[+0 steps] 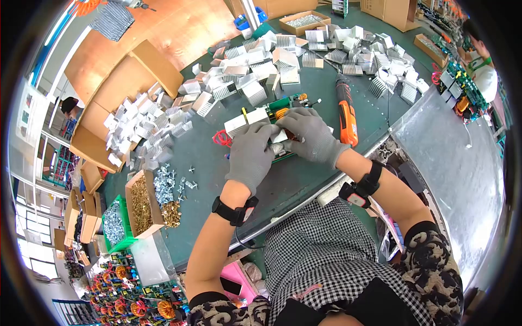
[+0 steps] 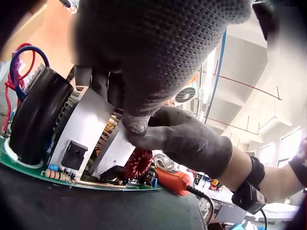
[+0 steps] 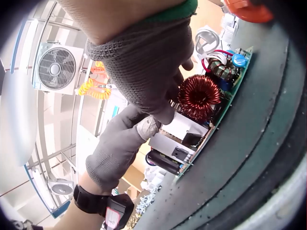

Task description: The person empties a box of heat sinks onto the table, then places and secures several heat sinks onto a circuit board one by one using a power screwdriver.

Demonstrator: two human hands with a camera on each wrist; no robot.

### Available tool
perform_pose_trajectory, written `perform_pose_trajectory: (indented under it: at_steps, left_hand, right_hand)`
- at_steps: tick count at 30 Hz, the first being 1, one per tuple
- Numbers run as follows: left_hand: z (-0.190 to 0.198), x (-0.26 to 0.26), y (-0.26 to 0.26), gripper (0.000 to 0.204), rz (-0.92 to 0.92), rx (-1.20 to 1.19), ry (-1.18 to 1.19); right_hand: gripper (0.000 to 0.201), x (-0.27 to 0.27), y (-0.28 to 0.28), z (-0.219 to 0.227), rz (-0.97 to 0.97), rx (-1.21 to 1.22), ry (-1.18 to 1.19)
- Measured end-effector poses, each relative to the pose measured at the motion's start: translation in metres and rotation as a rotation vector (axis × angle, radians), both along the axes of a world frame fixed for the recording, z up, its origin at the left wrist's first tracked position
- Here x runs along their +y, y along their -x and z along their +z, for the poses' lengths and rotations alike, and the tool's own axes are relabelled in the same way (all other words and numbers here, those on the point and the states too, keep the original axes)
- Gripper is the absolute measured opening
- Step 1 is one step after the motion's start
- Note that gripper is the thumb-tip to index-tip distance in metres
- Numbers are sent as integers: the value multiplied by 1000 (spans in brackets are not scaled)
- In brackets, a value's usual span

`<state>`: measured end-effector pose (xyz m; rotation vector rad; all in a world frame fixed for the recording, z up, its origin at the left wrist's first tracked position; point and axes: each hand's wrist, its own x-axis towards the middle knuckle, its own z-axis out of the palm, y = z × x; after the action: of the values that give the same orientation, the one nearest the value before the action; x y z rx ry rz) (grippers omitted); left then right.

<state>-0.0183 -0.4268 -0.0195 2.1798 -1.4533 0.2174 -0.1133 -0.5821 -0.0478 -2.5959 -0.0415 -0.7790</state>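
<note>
Both hands wear grey knit gloves and meet over a green circuit board (image 2: pixel 29 167) near the table's front edge. My left hand (image 1: pixel 250 155) grips a silver heat sink (image 2: pixel 117 151), its thumb on the flat face and other fingers reaching behind. From the opposite side, my right hand (image 1: pixel 312 136) pinches the same heat sink at its top, thumb close beside the left thumb. A second heat sink (image 2: pixel 86 127) stands alongside, near a thick black cylinder (image 2: pixel 41 115). A copper-wound coil (image 3: pixel 199 98) sits on the board beside the right fingers, whose tips are partly hidden.
Loose heat sinks (image 1: pixel 253 92) are heaped across the back of the table. An orange power screwdriver (image 1: pixel 346 114) lies right of the board. To the left stand a cardboard box of brass-coloured fasteners (image 1: pixel 142 206) and a green bin (image 1: pixel 128 239) of silver ones.
</note>
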Motion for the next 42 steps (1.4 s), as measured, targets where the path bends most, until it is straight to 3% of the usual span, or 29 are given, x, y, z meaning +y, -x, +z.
perform_pose_trajectory:
  at_steps: [12,18,21,30,32,34,35,36,37,39,42]
  left_hand:
    - [-13,8,-2,29,45,-104,24]
    - [-19,10,4,40,-32,-169,38]
    - [-28,3,6,49,4,-322,49]
    - [-32,1,7,49,49,-348,-5]
    - [-20,7,10,45,34,-306,37]
    - [-12,18,11,41,26,-249,71]
    - [-9,28,9,37,96,-208,150]
    - [-7,39,6,34,167,-169,229]
    - [-9,52,-1,28,206,-52,261]
    - [-24,73,-10,28,288,67,249]
    - [-45,86,-10,37,349,272,198]
  right_hand:
    - [43,-1,-3,5,31,100,37]
    - [41,-3,-5,1,70,58,-43]
    - [42,-2,-5,-1,60,17,15]
    - [44,-2,-2,-12,26,-11,130]
    - [49,-6,6,-8,106,-72,-97]
    - [56,-18,27,5,-54,-61,-141]
    - [59,-27,33,5,-187,-129,-10]
    - [63,-31,44,10,-456,38,165]
    - [69,-45,51,-5,-566,66,157]
    - [71,-58,66,-25,-668,234,-95]
    - [66,-58,83,-39,-582,172,42]
